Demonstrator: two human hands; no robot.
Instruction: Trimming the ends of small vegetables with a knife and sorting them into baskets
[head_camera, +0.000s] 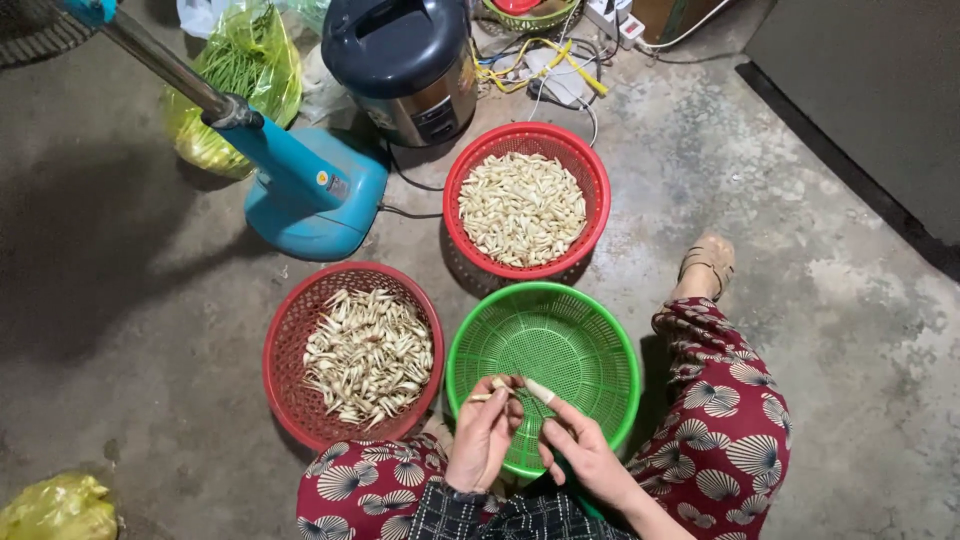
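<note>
Over the near rim of the green basket (585, 330), at about six o'clock in the picture, a small pale clove (492, 390) is pinched in the curled fingers of the left hand (482, 440), and the right hand (585, 455) is held just beside it with a taped fingertip pointed at the clove and nothing seen in its half-open fingers. A red basket of pale stalks (368, 352) is set at nine o'clock from the hands, touching the green one, and a red basket of peeled cloves (524, 208) is set at twelve o'clock. A blue fan base (315, 195) and a dark rice cooker (405, 60) are seen farther off at eleven o'clock.
</note>
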